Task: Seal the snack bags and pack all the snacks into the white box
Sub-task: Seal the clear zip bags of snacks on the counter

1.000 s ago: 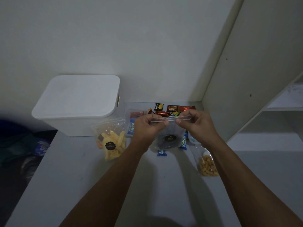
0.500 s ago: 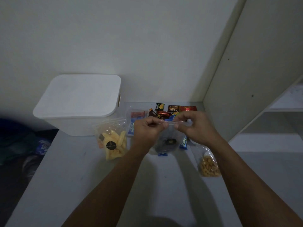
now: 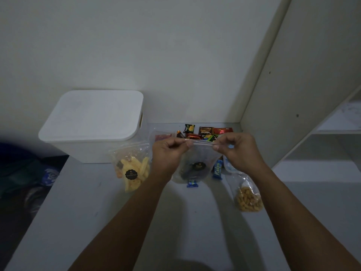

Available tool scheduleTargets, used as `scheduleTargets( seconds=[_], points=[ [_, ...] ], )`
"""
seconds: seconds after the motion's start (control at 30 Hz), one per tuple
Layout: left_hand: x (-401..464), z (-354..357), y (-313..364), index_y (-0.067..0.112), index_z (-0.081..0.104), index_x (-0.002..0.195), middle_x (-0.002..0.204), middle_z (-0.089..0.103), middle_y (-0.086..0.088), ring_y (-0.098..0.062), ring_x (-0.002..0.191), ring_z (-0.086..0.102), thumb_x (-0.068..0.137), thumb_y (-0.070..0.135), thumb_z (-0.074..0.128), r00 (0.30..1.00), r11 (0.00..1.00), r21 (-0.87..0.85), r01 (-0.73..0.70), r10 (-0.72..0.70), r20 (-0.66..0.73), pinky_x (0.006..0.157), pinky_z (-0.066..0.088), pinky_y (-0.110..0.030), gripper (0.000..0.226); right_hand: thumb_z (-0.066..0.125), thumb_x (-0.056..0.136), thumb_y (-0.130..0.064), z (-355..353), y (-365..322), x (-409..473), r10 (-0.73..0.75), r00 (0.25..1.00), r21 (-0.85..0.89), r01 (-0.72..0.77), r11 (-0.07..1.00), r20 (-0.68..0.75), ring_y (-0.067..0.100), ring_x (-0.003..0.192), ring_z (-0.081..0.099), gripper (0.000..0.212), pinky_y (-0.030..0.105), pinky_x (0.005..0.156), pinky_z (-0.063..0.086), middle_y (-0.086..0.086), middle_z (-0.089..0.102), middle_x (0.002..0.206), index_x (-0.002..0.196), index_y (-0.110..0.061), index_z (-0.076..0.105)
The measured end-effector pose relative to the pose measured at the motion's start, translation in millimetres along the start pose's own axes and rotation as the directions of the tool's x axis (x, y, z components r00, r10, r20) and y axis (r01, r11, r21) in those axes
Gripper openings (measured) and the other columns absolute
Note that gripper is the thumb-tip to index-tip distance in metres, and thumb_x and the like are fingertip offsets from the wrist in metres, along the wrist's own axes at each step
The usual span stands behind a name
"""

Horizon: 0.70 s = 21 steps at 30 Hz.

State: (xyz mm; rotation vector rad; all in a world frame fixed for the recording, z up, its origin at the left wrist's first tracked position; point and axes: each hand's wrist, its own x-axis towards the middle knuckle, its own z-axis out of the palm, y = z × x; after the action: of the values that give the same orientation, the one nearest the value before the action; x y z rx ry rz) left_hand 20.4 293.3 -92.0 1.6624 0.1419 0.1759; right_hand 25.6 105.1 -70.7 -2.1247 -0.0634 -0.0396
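The left hand (image 3: 169,151) and right hand (image 3: 237,150) each pinch an end of the zip strip on a clear bag (image 3: 196,165) held above the bench (image 3: 175,222). To seal it well, press along the whole strip, end to end. The bag holds something dark and bears a black label. The lidded white box (image 3: 93,122) stands back left.

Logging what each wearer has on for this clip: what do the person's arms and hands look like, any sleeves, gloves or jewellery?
Both forearms enter from the bottom edge bare, with no sleeve in view as far as the frame shows. The left hand and the right hand are ungloved. No watch, bracelet or ring is visible on either, though the dim light could hide something small. Nothing is taped or marked on them.
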Motion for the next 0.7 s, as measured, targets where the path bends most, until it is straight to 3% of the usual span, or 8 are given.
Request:
scheduleTargets(
  seconds=[0.13,0.2,0.3,0.43,0.57,0.7],
  points=[
    [3,-3,-3,0.011,0.071,0.089,0.085,0.07,-0.001,-0.011,0.08,0.065,0.075,0.021,0.076,0.996,0.997,0.074,0.016,-0.01,-0.087,0.066,0.055,-0.017,0.017,0.076,0.078,-0.011,3,-2,-3,0.003,0.998,0.019,-0.002,1.0,-0.063,-0.001,0.067,0.058,0.005,0.013,0.061,0.042,-0.015,0.064,0.07,0.083,-0.013,0.076],
    [2,-3,-3,0.008,0.066,0.083,0.081,0.068,-0.008,-0.014,0.07,0.061,0.071,0.033,0.078,0.982,0.991,0.137,0.005,0.02,-0.185,0.063,0.054,-0.027,0.03,0.077,0.077,-0.013,4,-2,-3,-0.008,0.991,0.034,0.013,0.999,-0.133,0.004,0.066,0.06,0.007,0.016,0.061,0.046,-0.013,0.065,0.069,0.084,-0.013,0.077],
    [-2,5,8,0.003,0.062,0.068,0.062,0.06,-0.007,-0.01,0.056,0.054,0.079,0.037,0.071,0.996,0.987,0.148,0.066,-0.057,-0.064,0.053,0.048,-0.023,0.037,0.078,0.077,-0.015,6,-2,-5,-0.045,0.987,0.014,0.048,0.999,-0.155,-0.001,0.063,0.06,0.008,0.008,0.06,0.046,-0.016,0.063,0.067,0.085,-0.016,0.077],
    [-3,12,20,0.007,0.064,0.071,0.062,0.062,-0.003,-0.012,0.048,0.055,0.09,0.03,0.061,0.959,0.963,0.011,0.269,-0.269,0.086,0.044,0.045,-0.019,0.03,0.077,0.076,-0.008,13,-1,-8,-0.12,0.98,0.012,0.123,0.992,-0.158,-0.003,0.064,0.059,0.011,0.007,0.061,0.044,-0.017,0.062,0.069,0.087,-0.012,0.077],
    [-5,10,18,0.008,0.065,0.076,0.067,0.064,-0.005,-0.012,0.053,0.058,0.095,0.02,0.054,0.962,0.97,-0.021,0.241,-0.236,0.137,0.05,0.046,-0.022,0.024,0.077,0.076,-0.007,14,0,-12,-0.113,0.982,0.071,0.125,0.99,-0.15,0.014,0.073,0.063,0.015,0.016,0.067,0.048,-0.008,0.066,0.073,0.089,-0.014,0.077],
    [-9,10,14,0.009,0.066,0.079,0.065,0.063,0.001,-0.008,0.06,0.059,0.094,0.019,0.055,0.978,0.985,0.001,0.17,-0.169,0.125,0.057,0.05,-0.022,0.021,0.077,0.076,-0.008,13,0,-13,-0.123,0.986,0.112,0.136,0.984,-0.112,0.009,0.072,0.062,0.022,0.01,0.065,0.047,-0.012,0.066,0.074,0.088,-0.025,0.073]
  ],
)
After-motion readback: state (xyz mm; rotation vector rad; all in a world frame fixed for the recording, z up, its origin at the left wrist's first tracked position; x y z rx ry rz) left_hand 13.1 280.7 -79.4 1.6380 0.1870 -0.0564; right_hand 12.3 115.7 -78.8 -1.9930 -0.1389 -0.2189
